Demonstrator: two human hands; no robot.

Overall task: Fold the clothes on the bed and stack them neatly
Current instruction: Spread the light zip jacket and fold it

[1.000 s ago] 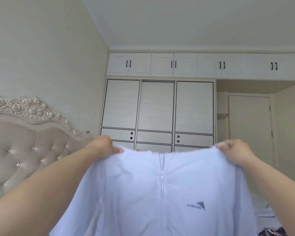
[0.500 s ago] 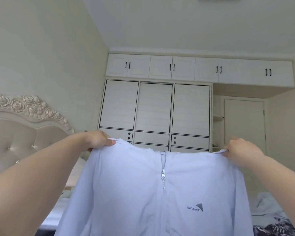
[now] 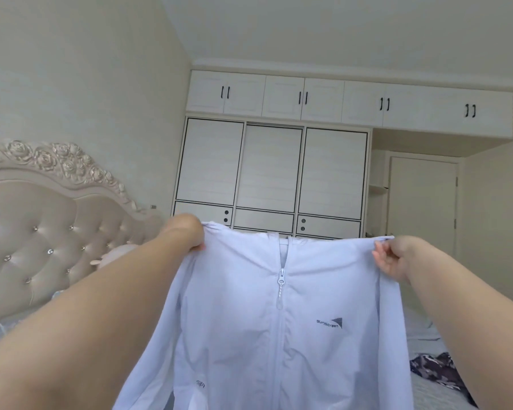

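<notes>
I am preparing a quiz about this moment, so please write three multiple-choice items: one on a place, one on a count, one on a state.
1. Where does the dark patterned garment lie?
A. on the bed at lower right
B. on the headboard
C. inside the wardrobe

2. How many sliding panels does the wardrobe show?
A. two
B. three
C. five

3. What is the state of the zipper on the white jacket?
A. fully open
B. closed almost to the collar
C. missing

Answers:
1 A, it rests on the bedding beside the right forearm.
2 B, three black-framed panels stand side by side.
3 B, the pull sits just below the collar, while the left hand and right hand hold the shoulders.
</notes>
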